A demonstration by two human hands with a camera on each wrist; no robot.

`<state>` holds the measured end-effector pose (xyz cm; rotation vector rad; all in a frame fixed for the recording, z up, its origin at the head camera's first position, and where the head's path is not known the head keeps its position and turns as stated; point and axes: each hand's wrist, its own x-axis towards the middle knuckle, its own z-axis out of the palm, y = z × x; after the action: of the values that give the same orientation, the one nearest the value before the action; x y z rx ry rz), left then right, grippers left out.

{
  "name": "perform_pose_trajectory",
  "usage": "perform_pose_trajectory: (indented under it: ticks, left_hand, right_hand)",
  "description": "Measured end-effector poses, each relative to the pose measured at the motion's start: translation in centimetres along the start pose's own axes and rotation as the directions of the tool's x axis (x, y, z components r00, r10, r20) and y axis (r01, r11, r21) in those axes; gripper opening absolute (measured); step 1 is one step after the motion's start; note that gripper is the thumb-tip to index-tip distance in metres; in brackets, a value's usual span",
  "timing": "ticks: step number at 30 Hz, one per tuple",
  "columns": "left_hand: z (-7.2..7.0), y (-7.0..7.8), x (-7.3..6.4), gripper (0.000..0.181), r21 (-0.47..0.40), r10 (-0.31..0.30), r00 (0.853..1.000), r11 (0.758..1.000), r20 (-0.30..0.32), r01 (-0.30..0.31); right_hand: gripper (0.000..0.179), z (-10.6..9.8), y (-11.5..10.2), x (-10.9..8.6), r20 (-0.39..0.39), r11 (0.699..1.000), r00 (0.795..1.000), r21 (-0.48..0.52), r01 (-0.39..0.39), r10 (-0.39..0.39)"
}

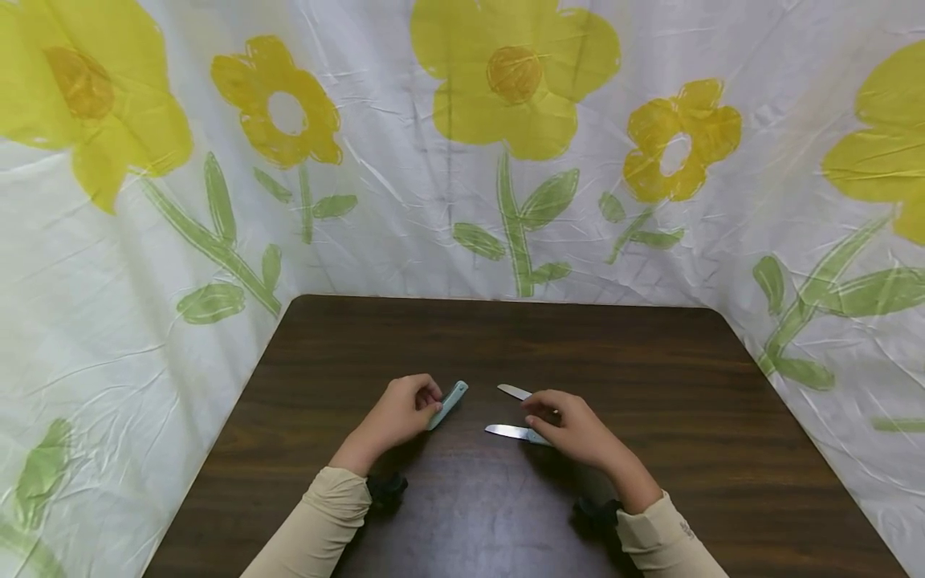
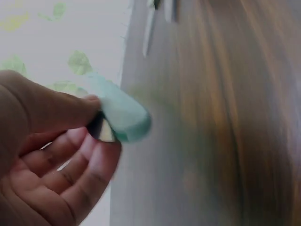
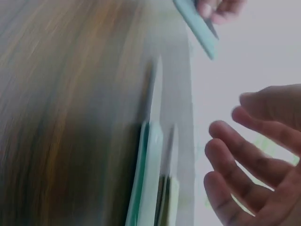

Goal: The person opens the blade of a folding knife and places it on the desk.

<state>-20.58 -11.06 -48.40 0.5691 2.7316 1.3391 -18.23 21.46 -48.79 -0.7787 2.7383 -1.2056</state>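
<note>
**Ben:** Knife cover (image 1: 448,405), the light green one, is in the left hand (image 1: 401,417). See it? It sticks out from the fingers and points up and away, toward the back of the table (image 1: 650,361).

**Mia:** Yes. In the left wrist view the thumb (image 2: 51,110) is on top of the cover (image 2: 123,113) and the other fingers curl under it. So that hand pinches it. That picture is a bit blurry, though.

**Ben:** What about the right hand (image 1: 574,429)?

**Mia:** It is just over two knives. One knife (image 1: 515,392) lies a bit farther back, and the other knife (image 1: 515,433) lies closer to the person. Both shiny blades point left, toward the cover.

**Ben:** Is the right hand holding one?

**Mia:** From the head view I cannot tell, since the hand hides the handles. In the right wrist view the fingers (image 3: 240,165) are spread and loose, and they grip nothing. The knives (image 3: 153,174) lie flat on the table beside them, side by side.

**Ben:** How far apart are the hands?

**Mia:** Near each other, in the middle of the dark brown table. The cover tip is close to the blade tips but does not touch them.

**Ben:** And behind the table?

**Mia:** A white sheet (image 1: 433,201) with big yellow flowers and green leaves.
</note>
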Motion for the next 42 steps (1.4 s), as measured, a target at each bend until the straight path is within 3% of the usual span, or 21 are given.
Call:
perform_pose_trajectory:
  ticks: [6, 9, 12, 15, 18, 22, 25, 31, 38, 42]
  left_hand:
    - [1.2, 1.4, 0.3, 0.022, -0.181, 0.032, 0.993, 0.982, -0.115, -0.053]
    - [1.5, 2.3, 0.6, 0.022, -0.235, 0.038, 0.987, 0.969, -0.155, -0.074]
    - [1.6, 3.0, 0.8, 0.021, -0.292, 0.033, 0.984, 0.953, -0.172, -0.083]
    - [1.9, 3.5, 1.0, 0.021, -0.353, 0.037, 0.985, 0.931, -0.169, -0.095]
    - [2.2, 3.9, 1.1, 0.022, -0.401, 0.051, 0.985, 0.909, -0.166, -0.114]
    - [2.7, 4.1, 1.1, 0.023, -0.458, 0.057, 0.985, 0.880, -0.162, -0.126]
    - [3.0, 4.2, 1.1, 0.024, -0.482, 0.060, 0.986, 0.866, -0.155, -0.128]
    - [3.4, 4.2, 1.2, 0.024, -0.490, 0.070, 0.985, 0.860, -0.157, -0.139]
    - [3.5, 4.0, 1.3, 0.024, -0.502, 0.054, 0.987, 0.856, -0.150, -0.123]
    - [3.6, 4.0, 1.3, 0.024, -0.509, 0.065, 0.983, 0.848, -0.173, -0.146]
  right_hand:
    - [0.027, 1.5, -1.4, 1.1, -0.076, 0.999, 0.997, 0.036, 0.018, -0.016]
    - [0.031, 2.1, -1.9, 1.9, -0.090, 0.993, 0.996, 0.118, 0.029, -0.018]
    - [0.036, 2.5, -2.4, 2.7, -0.098, 0.965, 0.995, 0.258, 0.042, -0.017]
    - [0.041, 2.7, -2.8, 3.3, -0.118, 0.918, 0.993, 0.395, 0.046, 0.001]
    - [0.052, 2.8, -3.1, 3.7, -0.145, 0.887, 0.989, 0.459, 0.042, 0.028]
    - [0.068, 3.1, -3.3, 4.0, -0.161, 0.873, 0.985, 0.487, 0.031, 0.055]
    - [0.070, 3.3, -3.4, 4.1, -0.158, 0.859, 0.986, 0.510, 0.035, 0.054]
    - [0.065, 3.4, -3.6, 4.2, -0.166, 0.836, 0.986, 0.544, 0.064, 0.032]
    - [0.061, 3.4, -3.8, 4.2, -0.166, 0.837, 0.986, 0.542, 0.075, 0.020]
    - [0.061, 3.5, -3.8, 4.1, -0.169, 0.835, 0.986, 0.544, 0.082, 0.014]
